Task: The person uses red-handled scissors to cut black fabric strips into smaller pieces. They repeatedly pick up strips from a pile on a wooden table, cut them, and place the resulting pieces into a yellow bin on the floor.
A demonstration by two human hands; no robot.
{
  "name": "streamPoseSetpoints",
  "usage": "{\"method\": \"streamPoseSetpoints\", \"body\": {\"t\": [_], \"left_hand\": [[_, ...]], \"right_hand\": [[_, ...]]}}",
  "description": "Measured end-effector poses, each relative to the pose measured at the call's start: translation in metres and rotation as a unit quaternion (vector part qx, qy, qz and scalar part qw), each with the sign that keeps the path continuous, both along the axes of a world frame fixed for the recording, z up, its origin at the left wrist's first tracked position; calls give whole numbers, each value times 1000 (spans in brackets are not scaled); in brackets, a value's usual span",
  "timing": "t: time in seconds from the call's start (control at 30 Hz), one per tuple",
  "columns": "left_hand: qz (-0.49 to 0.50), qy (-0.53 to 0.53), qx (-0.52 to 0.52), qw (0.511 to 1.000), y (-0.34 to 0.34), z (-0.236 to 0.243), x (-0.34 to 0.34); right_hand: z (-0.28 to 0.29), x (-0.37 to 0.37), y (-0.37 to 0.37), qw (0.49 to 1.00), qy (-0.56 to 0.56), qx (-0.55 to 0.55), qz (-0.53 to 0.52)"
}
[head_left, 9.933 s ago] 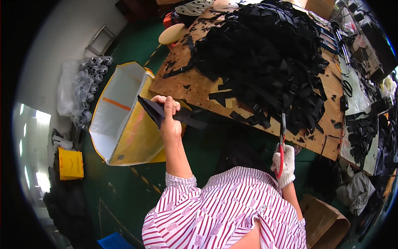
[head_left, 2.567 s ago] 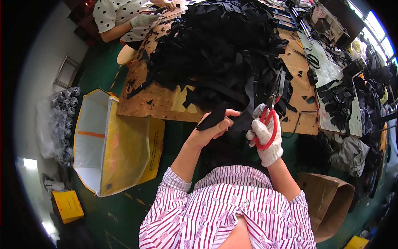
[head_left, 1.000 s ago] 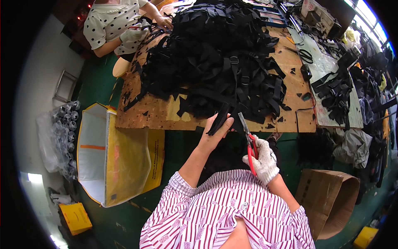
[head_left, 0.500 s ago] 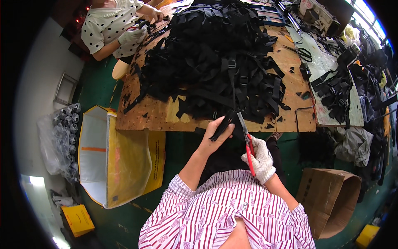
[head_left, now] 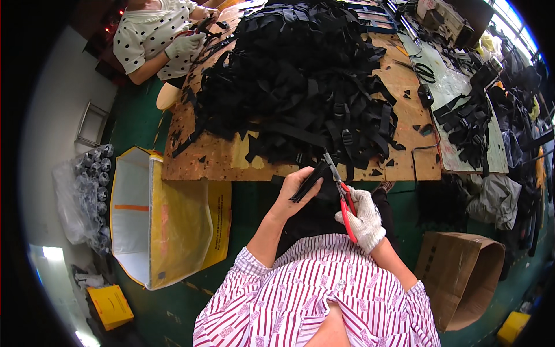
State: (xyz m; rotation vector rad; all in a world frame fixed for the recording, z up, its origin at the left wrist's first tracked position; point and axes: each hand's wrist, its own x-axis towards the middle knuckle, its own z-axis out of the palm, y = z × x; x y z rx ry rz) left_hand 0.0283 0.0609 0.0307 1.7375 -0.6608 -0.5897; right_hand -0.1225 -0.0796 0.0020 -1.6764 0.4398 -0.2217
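My left hand [head_left: 298, 191] grips a folded black fabric piece [head_left: 312, 179] just below the front edge of the wooden table [head_left: 430, 168]. My right hand [head_left: 361, 220], in a white knit glove, holds red-handled scissors [head_left: 347, 208], their metal blades pointing up and left at the top of that piece; whether they touch it is unclear. Beyond my hands lies a big tangled heap of black straps and scraps [head_left: 289, 75], with some buckles [head_left: 347, 136] among them.
A co-worker [head_left: 150, 46] in a dotted top works at the table's back left. A yellow bag [head_left: 185, 231] stands left, near plastic-wrapped rolls [head_left: 87, 191]. A cardboard box [head_left: 457, 277] is lower right. A pale side bench [head_left: 491, 153] holds straps, loose scissors [head_left: 425, 72] and machinery.
Since a second ago, my left hand has moved slightly down with the fabric, and the scissor tips have shifted up-left toward it. Buckled straps on the heap have shifted. The co-worker's hands have moved.
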Motion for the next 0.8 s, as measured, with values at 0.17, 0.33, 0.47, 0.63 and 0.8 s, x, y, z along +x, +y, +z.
{"method": "streamPoseSetpoints", "body": {"t": [0.17, 0.33, 0.47, 0.63, 0.8], "left_hand": [[-58, -72, -20, 996, 4, -14, -4], [35, 67, -87, 993, 8, -15, -14], [72, -190, -95, 975, 13, -3, 6], [154, 255, -403, 865, 57, 30, 37], [130, 185, -541, 810, 125, 63, 52]], "right_hand": [[31, 10, -4, 973, 73, 214, -52], [39, 14, -26, 965, 0, 227, -131], [31, 9, -21, 964, 21, 232, -130], [37, 7, -15, 954, 28, 258, -150], [26, 13, -20, 965, 49, 216, -142]]}}
